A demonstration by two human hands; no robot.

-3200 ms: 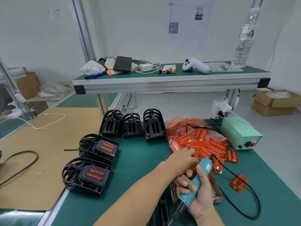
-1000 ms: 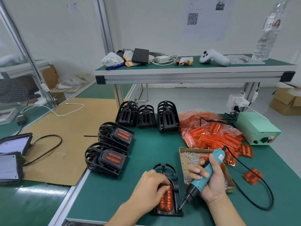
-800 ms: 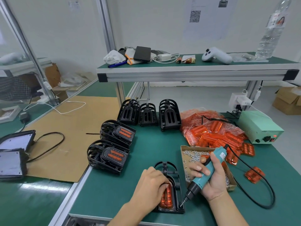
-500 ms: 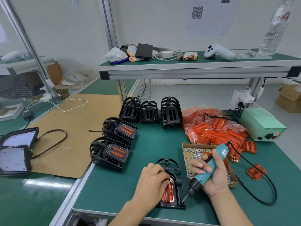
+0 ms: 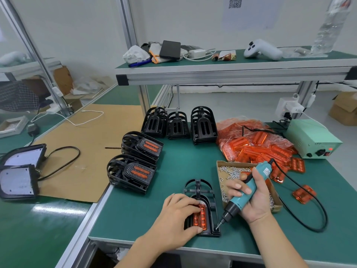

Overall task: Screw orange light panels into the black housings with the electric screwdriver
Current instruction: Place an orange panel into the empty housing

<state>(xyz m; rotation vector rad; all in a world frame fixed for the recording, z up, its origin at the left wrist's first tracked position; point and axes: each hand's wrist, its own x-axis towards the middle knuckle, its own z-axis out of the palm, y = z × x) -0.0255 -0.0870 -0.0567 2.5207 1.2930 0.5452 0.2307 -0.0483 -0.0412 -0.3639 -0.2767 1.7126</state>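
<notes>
A black housing point(image 5: 199, 187) lies flat near the table's front edge with an orange light panel point(image 5: 201, 217) set in it. My left hand point(image 5: 176, 213) presses the panel down, fingers on its top and thumb at its lower end. My right hand point(image 5: 251, 200) grips the teal electric screwdriver point(image 5: 245, 194), tilted, its bit tip at the housing's lower right corner. A cardboard tray of screws point(image 5: 231, 171) sits just behind my right hand.
Two housings fitted with orange panels point(image 5: 135, 171) lie at the left. Three stacks of bare housings point(image 5: 178, 124) stand behind. A bag of orange panels point(image 5: 257, 146) and a green power box point(image 5: 313, 141) sit at the right; the tool's black cable point(image 5: 309, 213) loops around a loose panel point(image 5: 304, 194).
My left hand brought an orange panel from the bag into the housing and now presses it. The screwdriver tip has come down to the housing's lower right corner. The view has tilted downward.
</notes>
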